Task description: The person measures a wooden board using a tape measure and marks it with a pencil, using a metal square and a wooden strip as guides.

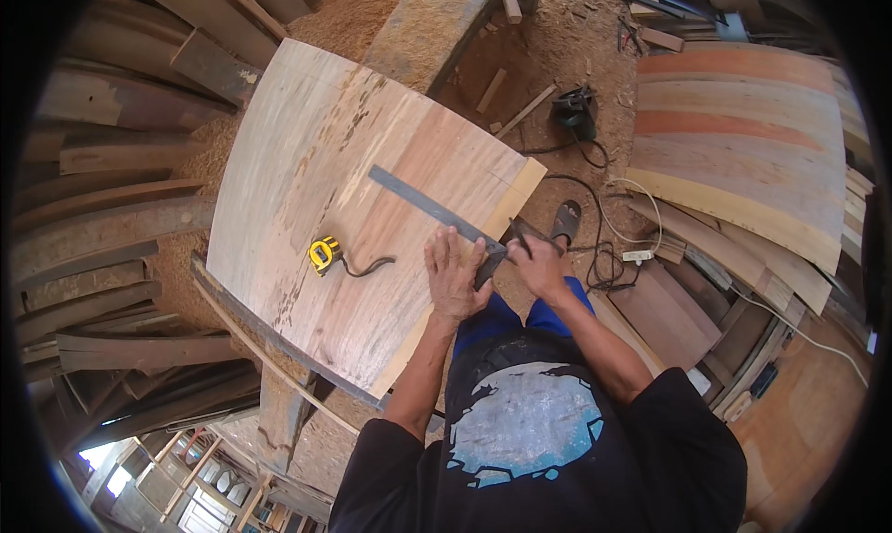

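A big glued-up wooden panel (pixel 316 189) lay flat on a rough support over a sawdust-covered floor (pixel 576 40), w/ stacks of curved planks (pixel 102 208) to the left and more wide boards (pixel 743 133) to the right, so the person stood at the panel's near right edge and worked across it. On that panel sat a steel try square (pixel 437 212), blade running diagonally up-left over the face, its dark stock hooked near the edge, prob. so the blade gave a true line off that edge. The left hand (pixel 455 277) pressed down flat beside the square's stock end, fingers spread and extended, not wrapped round anything, apparently pinning the square so it wouldn't slip. The right hand (pixel 537 263) was closed at the stock/blade corner, fingers curled as if pinching a slim marking tool; the tool itself too small to tell. A yellow tape measure (pixel 324 253) w/ its dark strap lay on the panel left of the hands, within reach but untouched. A black power tool (pixel 574 110) and its cable sat on the floor beyond, well apart
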